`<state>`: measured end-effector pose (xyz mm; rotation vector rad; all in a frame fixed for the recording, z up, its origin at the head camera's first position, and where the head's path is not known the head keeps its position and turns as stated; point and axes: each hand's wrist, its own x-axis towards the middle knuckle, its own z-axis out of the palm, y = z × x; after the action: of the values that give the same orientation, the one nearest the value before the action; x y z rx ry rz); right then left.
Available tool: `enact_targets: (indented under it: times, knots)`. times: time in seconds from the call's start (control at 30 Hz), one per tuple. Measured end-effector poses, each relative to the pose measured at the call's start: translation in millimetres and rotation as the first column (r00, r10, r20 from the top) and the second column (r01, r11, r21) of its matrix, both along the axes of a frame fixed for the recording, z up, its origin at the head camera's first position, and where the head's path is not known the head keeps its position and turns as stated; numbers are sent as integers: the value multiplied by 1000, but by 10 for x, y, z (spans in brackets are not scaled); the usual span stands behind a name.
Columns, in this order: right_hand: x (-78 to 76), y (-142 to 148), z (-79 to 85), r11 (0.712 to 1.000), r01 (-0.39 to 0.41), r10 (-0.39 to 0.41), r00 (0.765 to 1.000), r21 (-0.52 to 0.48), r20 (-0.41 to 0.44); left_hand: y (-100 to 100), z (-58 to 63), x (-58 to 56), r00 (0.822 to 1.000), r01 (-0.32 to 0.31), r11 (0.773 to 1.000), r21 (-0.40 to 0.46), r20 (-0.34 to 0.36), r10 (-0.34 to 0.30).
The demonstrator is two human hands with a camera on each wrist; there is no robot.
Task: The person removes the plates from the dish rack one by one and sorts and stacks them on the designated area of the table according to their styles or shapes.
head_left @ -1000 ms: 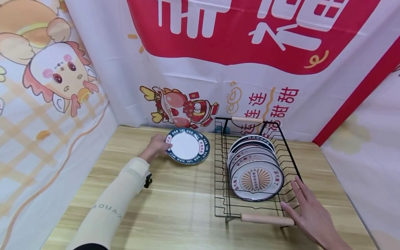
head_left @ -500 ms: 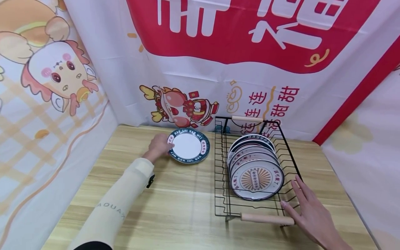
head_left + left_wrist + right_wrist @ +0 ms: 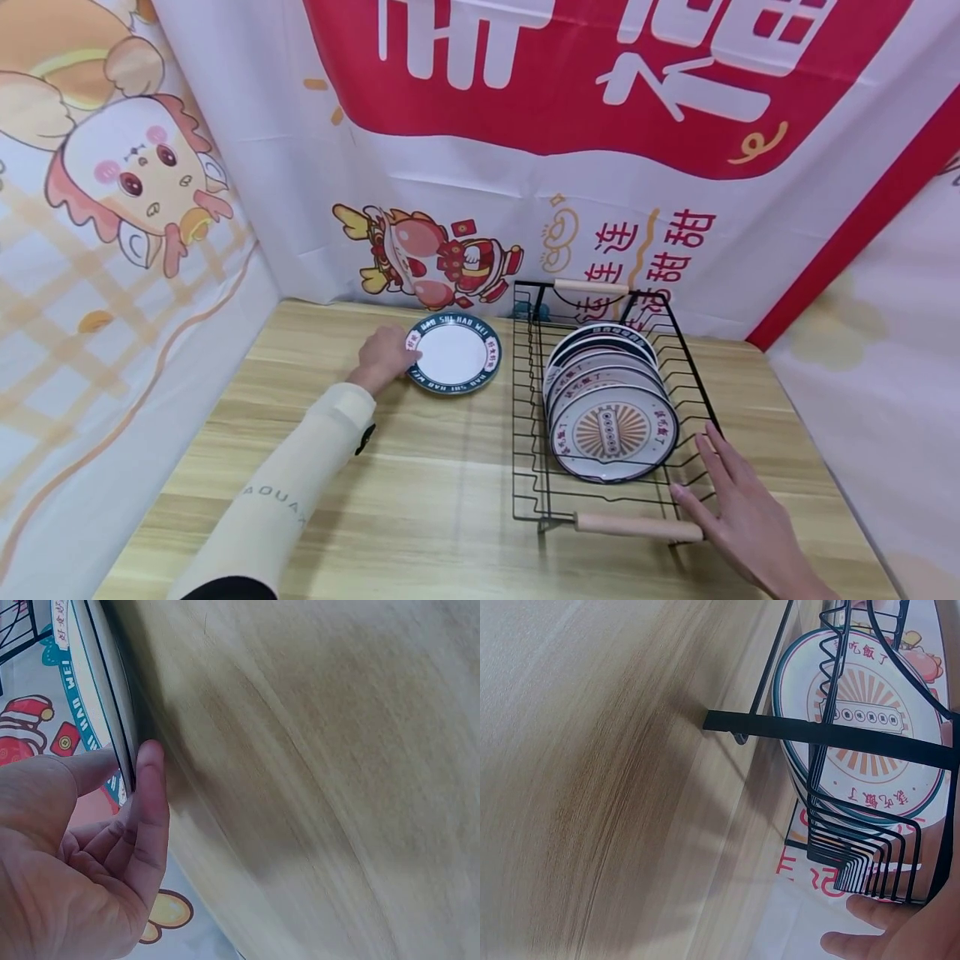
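My left hand [image 3: 386, 357] pinches the left rim of a blue-rimmed white plate [image 3: 452, 354], low over the back left of the table. The left wrist view shows the thumb on the plate's face side and fingers on its underside; more than one edge line shows, so a second plate [image 3: 112, 690] seems stacked with it. My right hand [image 3: 746, 517] rests against the front right corner of a black wire dish rack [image 3: 528, 475], fingers spread and fairly straight. Inside the rack several plates lean in a row, the front one a sunburst-patterned plate [image 3: 615, 433].
Wooden handles sit at the rack's front [image 3: 637, 527] and back [image 3: 591, 286]. A printed cloth [image 3: 450, 175] hangs right behind the table [image 3: 420, 500], with more printed cloth along both sides.
My left hand has shifted slightly right and the blue-rimmed plate has come down a little, looking flatter and smaller. The right hand and the rack keep their places.
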<state>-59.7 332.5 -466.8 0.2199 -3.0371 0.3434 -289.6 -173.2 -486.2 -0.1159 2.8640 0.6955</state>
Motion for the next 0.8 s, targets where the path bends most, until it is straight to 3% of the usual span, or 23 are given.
enact_targets:
  times: [0.3,0.5,0.8]
  knots:
    - [2,-1,-18,1000,-9,9,999,-2,-34,19,-1,25,1000,14,995,-96,4,-13]
    - [-1,-2,0,1000,-3,3,1000,6,13,-13,30,47,999,38,987,-155,-2,-39]
    - [-3,-16,28,1000,10,-10,999,9,42,57,165,17,988,40,984,-171,-138,-65]
